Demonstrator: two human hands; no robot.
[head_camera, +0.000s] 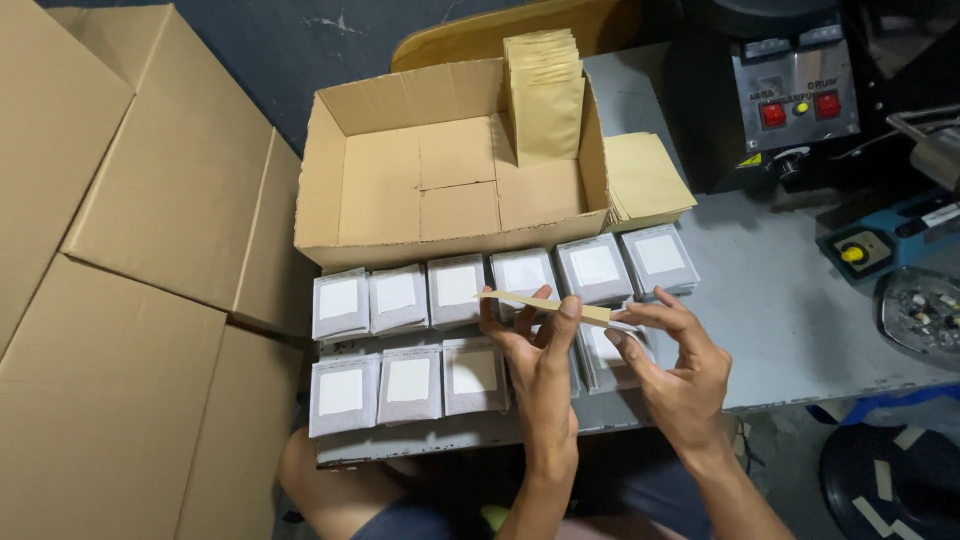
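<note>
Both hands pinch a flat tan paper pouch (550, 303) edge-on: left hand (535, 345) at its middle, right hand (670, 355) at its end. Beneath, two rows of grey sachet stacks (400, 300) sit filled. Beyond, an open cardboard box (400, 190) holds upright tan pouches (545, 95), otherwise empty.

Head-worn view, steeply down, close
</note>
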